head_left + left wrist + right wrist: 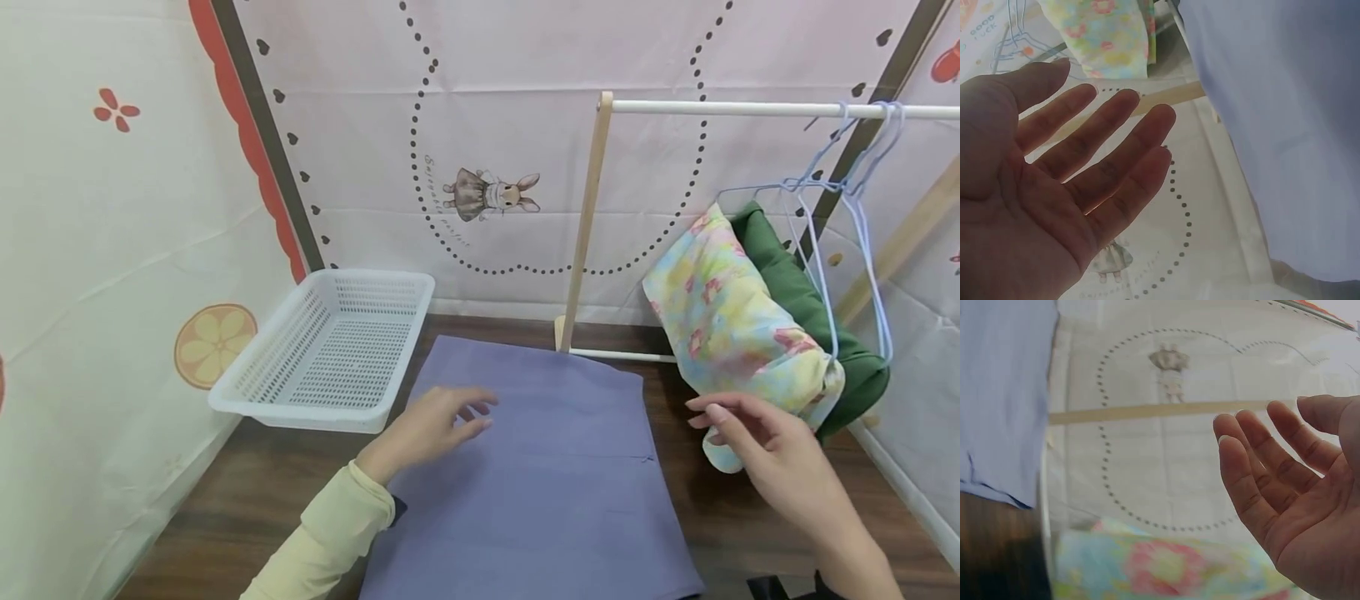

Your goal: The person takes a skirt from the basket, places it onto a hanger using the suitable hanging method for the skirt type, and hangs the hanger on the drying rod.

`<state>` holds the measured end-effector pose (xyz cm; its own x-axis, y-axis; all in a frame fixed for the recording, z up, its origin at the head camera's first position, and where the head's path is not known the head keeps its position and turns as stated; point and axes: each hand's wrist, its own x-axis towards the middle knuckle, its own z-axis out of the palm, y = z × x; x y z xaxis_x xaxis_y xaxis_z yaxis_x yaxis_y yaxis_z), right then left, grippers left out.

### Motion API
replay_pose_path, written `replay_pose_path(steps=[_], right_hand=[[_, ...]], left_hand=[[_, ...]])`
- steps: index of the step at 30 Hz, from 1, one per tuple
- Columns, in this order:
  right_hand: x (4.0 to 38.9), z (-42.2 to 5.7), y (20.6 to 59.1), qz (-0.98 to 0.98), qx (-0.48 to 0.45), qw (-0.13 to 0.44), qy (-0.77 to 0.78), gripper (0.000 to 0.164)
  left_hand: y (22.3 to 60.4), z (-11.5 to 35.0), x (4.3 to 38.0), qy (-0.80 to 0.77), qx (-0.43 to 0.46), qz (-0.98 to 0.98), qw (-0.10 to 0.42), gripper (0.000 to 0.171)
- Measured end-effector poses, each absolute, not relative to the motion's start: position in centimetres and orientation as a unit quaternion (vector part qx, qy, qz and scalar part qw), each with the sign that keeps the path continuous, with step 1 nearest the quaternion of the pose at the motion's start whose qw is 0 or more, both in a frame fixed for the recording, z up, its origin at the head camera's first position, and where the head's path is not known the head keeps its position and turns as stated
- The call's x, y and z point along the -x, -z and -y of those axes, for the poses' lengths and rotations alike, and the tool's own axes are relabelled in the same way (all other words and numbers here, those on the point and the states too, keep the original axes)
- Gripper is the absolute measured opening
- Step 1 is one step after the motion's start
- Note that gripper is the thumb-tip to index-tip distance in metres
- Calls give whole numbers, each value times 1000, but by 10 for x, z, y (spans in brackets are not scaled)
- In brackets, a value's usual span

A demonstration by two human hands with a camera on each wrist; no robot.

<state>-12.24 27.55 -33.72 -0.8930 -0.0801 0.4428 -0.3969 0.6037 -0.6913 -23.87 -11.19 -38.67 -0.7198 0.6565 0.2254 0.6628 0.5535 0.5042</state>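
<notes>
A flat piece of blue-purple cloth lies spread on the dark wooden table. My left hand hovers above the cloth's left side with relaxed fingers and nothing in them; in the left wrist view its palm shows bare. Off to the right, my right hand is held up, its fingers loosely bent and holding nothing. Just beyond it a yellow floral cloth and a dark green padded piece hang on the rack, partly overlapping. The floral cloth also shows low in the right wrist view.
A white perforated plastic basket stands at the back left. Behind the cloth, a rack with a wooden post and white rail carries several light blue hangers on the right. Printed fabric walls enclose the table.
</notes>
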Motion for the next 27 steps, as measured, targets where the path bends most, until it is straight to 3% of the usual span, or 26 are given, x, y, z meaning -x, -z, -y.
replay_pose_path(steps=[10,19,24,27], right_hand=[[106,-297,316,820,-137,260,-491,21],[116,-328,302,608,-157,410,-662,22],[129,-346,290,713,11,467,-523,31],[142,-358,283,734,131,446,-495,32]], left_hand=[[392,110,234,277,392,877,12,25],[394,108,228,272,388,880,4,26],[394,109,228,275,388,880,2,26],[393,109,228,280,389,878,2,26]])
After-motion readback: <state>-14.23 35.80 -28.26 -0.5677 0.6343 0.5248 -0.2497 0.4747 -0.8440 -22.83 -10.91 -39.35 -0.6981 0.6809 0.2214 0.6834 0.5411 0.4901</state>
